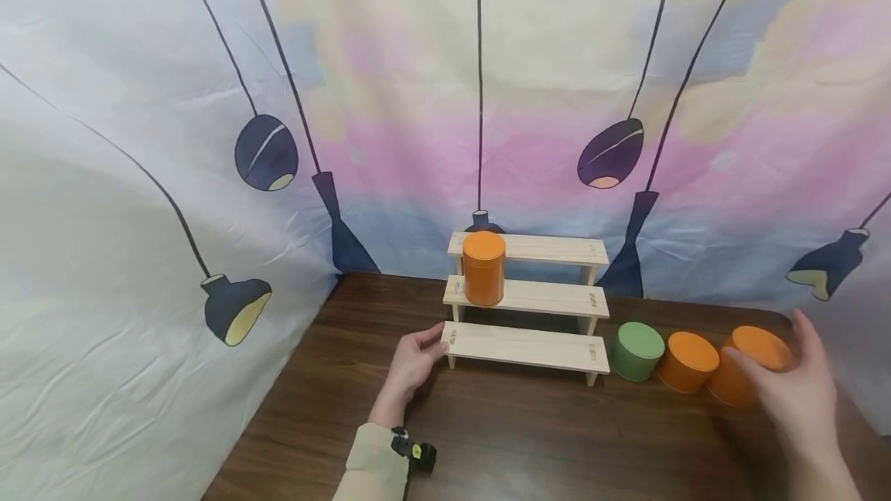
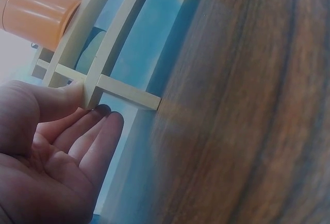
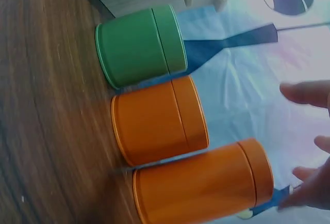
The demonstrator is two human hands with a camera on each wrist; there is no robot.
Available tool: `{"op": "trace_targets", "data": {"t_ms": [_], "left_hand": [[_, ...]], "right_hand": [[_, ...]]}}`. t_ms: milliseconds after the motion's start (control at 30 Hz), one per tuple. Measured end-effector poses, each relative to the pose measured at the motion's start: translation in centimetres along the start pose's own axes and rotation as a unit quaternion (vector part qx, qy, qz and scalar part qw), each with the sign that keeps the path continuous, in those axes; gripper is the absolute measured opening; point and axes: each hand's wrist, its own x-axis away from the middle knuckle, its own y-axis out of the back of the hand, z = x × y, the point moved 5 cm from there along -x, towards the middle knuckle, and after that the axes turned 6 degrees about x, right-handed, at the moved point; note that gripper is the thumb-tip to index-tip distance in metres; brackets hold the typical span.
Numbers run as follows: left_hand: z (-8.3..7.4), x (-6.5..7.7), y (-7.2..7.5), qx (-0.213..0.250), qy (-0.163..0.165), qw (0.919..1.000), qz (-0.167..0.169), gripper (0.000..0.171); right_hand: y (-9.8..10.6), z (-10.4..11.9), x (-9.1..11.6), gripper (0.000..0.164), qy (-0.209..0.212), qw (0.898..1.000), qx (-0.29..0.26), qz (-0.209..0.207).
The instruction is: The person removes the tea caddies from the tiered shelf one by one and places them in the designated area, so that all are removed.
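Note:
A three-tier wooden step shelf (image 1: 529, 346) stands on the table, a tall orange canister (image 1: 483, 273) upright on its middle tier. My left hand (image 1: 411, 366) pinches the left end of the lowest tier, the thumb on top and the fingertips beneath; the left wrist view shows this grip closely. To the right of the shelf a short green canister (image 1: 636, 352), a short orange canister (image 1: 687, 363) and a taller orange canister (image 3: 201, 185) stand in a row. Spread around the taller one's lid in the head view, my right hand (image 1: 800, 393) has its fingers apart from it in the right wrist view.
The dark wood table (image 1: 543, 439) reaches back to a cloth backdrop (image 1: 418, 99) printed with hanging lamps. More of this cloth hangs along the left and right sides. A black strap device (image 1: 414, 451) sits on the left wrist.

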Motion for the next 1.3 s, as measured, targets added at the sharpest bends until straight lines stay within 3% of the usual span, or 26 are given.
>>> {"op": "trace_targets", "data": {"t_ms": [100, 267, 367, 533, 733, 933, 1100, 1300], "left_hand": [[-0.1, 0.1, -0.1, -0.002, 0.000, 1.0000, 0.001, 0.044], [-0.1, 0.1, 0.0, -0.003, 0.000, 1.0000, 0.000, 0.044], [0.0, 0.1, 0.0, -0.004, -0.001, 1.0000, -0.001, 0.044], [0.0, 0.2, 0.0, -0.005, -0.002, 1.0000, 0.002, 0.044], [-0.1, 0.2, 0.0, -0.008, -0.003, 1.0000, 0.001, 0.044], [-0.3, 0.0, 0.1, -0.009, -0.010, 0.9999, 0.000, 0.044], [-0.3, 0.1, 0.2, -0.009, -0.006, 0.9999, -0.002, 0.044], [-0.3, 0.2, 0.0, -0.006, -0.003, 1.0000, 0.001, 0.044]], "right_hand": [[-0.1, 0.8, 0.2, 0.106, 0.030, 0.999, 0.009, -0.018], [-1.0, 2.6, 1.1, 0.096, 0.109, 0.990, -0.001, -0.086], [-2.7, 4.2, 1.8, 0.092, 0.171, 0.980, -0.026, -0.101], [-7.2, 7.5, 3.1, 0.084, 0.254, 0.960, -0.078, -0.091], [-15.2, 10.8, 4.7, 0.077, 0.292, 0.945, -0.147, 0.031], [-21.5, 13.4, 5.8, 0.079, 0.272, 0.934, -0.175, 0.152], [-24.3, 15.1, 6.3, 0.089, 0.259, 0.927, -0.188, 0.195], [-26.5, 16.7, 6.4, 0.093, 0.252, 0.929, -0.185, 0.199]]}}
